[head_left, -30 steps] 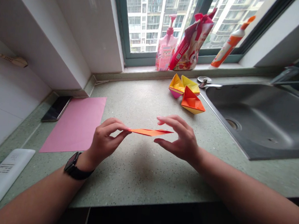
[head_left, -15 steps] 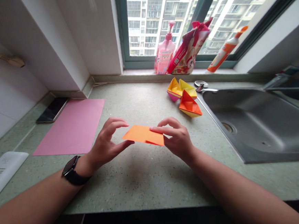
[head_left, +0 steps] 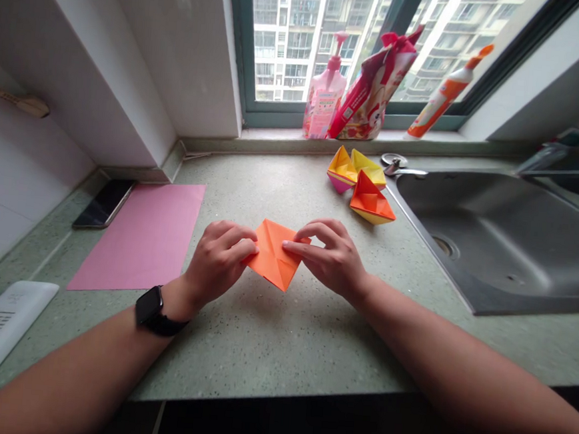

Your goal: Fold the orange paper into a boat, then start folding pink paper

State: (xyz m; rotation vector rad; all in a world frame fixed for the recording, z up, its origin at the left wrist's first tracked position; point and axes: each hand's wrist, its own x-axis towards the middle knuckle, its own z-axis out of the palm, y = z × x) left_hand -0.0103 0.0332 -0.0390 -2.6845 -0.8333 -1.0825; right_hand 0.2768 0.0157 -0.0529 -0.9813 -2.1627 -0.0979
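Left hand [head_left: 219, 258] and right hand [head_left: 335, 257], nearly closed, pinch opposite sides of orange paper [head_left: 272, 259]; likely light, crease-prone, best held by edges.

Square-faced black watch [head_left: 150, 307], strap [head_left: 169, 327] apparently plain

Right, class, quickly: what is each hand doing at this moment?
Left hand: closed on one side of the folded orange paper.
Right hand: closed on the opposite side of that paper.
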